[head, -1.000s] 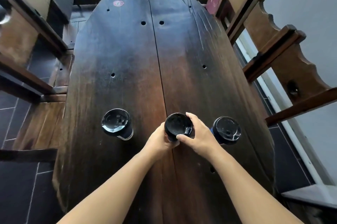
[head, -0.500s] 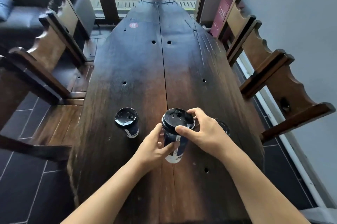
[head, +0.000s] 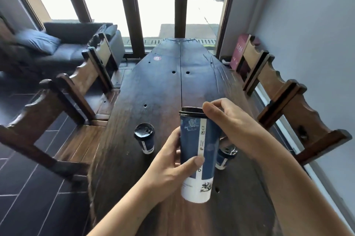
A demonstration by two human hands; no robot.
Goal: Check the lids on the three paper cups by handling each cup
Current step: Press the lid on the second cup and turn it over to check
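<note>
Long dark wooden table [head: 163, 91] below. Held clear of it, roughly upright: tall blue-and-white paper cup [head: 197, 151], left hand [head: 169, 166] wrapped round its body, right hand [head: 234, 126] pinching the rim of its black plastic lid [head: 191, 112]. Standing on the wood: second lidded cup [head: 145, 138] leftward, third cup [head: 223, 156] (half hidden) to the right.

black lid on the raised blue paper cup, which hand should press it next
Probably right. The right hand touches the black plastic lid; the left hand grips the blue and white paper cup.

Blue lidded cup [head: 192, 143] upright, aloft
</note>
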